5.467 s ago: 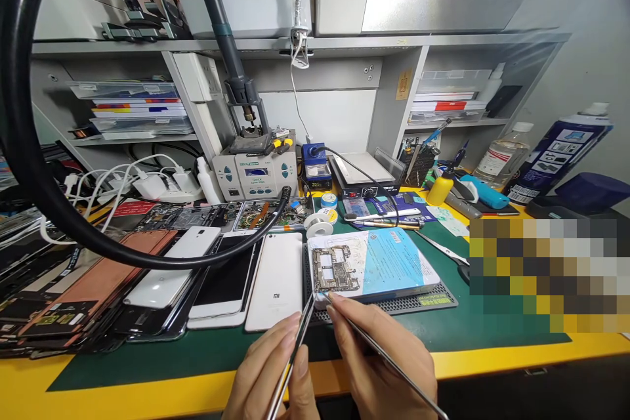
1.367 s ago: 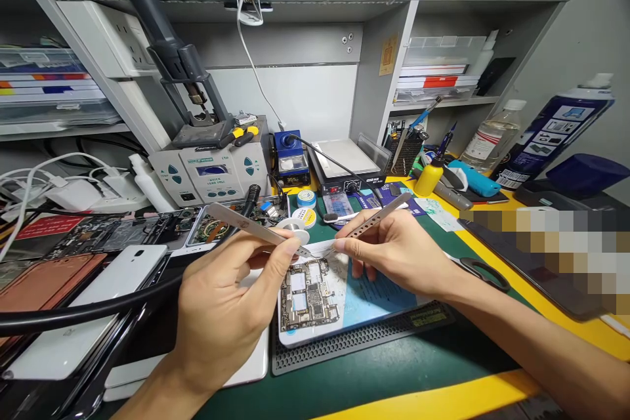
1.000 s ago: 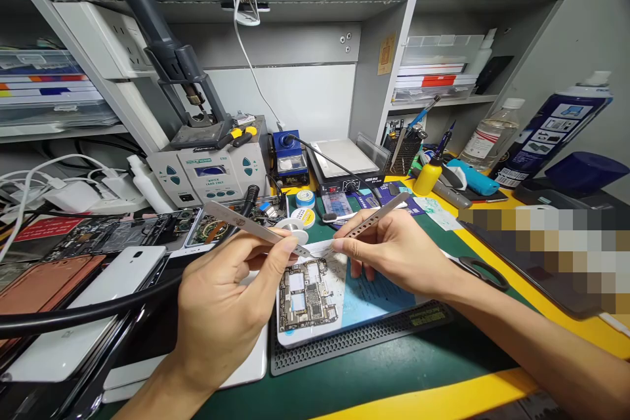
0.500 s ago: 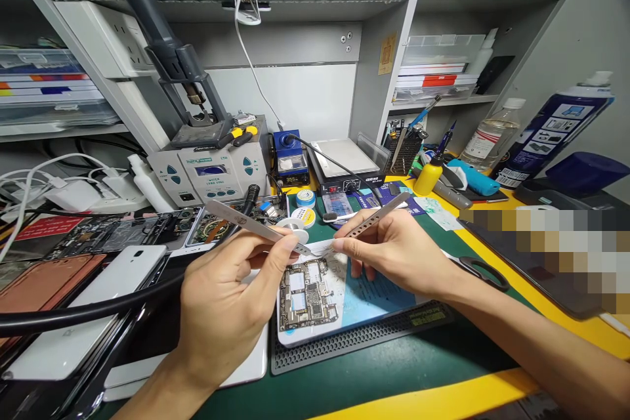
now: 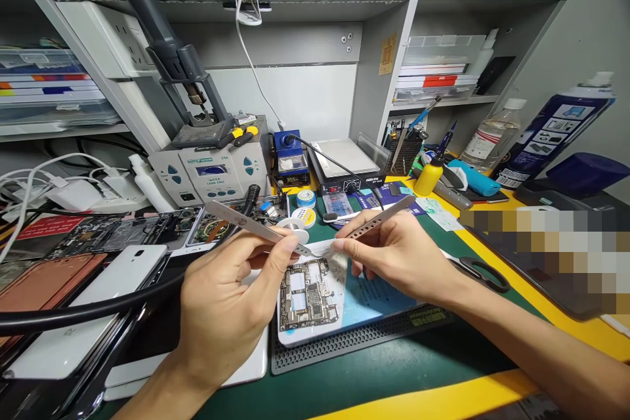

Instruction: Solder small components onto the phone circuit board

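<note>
A pair of metal tweezers (image 5: 246, 223) is pinched in my left hand (image 5: 231, 295), its tips slanting down to the right. My right hand (image 5: 398, 252) closes on a second pair of tweezers (image 5: 377, 220) with a row of holes, angled down to the left. Both sets of tips come close together just above a phone circuit board (image 5: 312, 295); whether they hold a tiny part I cannot tell. The board lies on a white and blue box (image 5: 378, 295), which rests on a grey honeycomb mat (image 5: 354, 343).
A black hose (image 5: 98, 318) crosses the left side over several phones. Behind my hands stand a solder spool (image 5: 295, 234), small round tins (image 5: 304, 217) and a hot air station (image 5: 211, 174). Scissors (image 5: 480, 272) lie right of the box, near a yellow bottle (image 5: 429, 175).
The right-hand tweezers' upper end has shifted slightly to the right, and my right hand with it. My left hand looks unchanged.
</note>
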A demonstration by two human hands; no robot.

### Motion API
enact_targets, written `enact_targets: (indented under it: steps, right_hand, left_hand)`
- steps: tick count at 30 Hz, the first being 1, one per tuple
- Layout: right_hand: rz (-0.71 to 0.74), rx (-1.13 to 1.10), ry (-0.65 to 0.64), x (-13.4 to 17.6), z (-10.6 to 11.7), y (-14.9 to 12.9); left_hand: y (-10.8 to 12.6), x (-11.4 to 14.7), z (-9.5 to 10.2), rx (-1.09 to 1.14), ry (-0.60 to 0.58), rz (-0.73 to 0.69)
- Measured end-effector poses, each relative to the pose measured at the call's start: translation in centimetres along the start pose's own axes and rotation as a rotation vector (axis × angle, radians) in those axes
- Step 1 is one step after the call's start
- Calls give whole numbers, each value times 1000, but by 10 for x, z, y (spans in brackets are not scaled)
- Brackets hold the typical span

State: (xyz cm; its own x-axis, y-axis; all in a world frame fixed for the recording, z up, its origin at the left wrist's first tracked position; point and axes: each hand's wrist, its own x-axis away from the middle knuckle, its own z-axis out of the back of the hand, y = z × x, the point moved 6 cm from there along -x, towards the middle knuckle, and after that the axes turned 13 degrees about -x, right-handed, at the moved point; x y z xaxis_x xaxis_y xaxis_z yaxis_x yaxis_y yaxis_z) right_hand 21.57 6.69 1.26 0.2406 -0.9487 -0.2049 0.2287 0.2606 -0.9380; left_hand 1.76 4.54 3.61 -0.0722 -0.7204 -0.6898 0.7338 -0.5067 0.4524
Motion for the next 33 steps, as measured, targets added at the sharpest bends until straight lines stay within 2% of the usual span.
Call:
enact_targets:
  steps: [4,11,14,22,33]
  right_hand:
    - [209,147,38,12,-2,-12]
    - [600,417,-11,33,-17,-23]
    - [711,521,-28,37,-23,-23]
    - [730,541,-49,39,-26,-24]
    - [729,522,-64,38,-24,-23]
  left_hand:
    - [3,-1,1,7,7,-19]
    - [4,1,2,33,37,-62]
    - [4,2,2,41,54,-90]
    - [5,1,0,53,76,-141]
    - [4,2,1,73,74,-135]
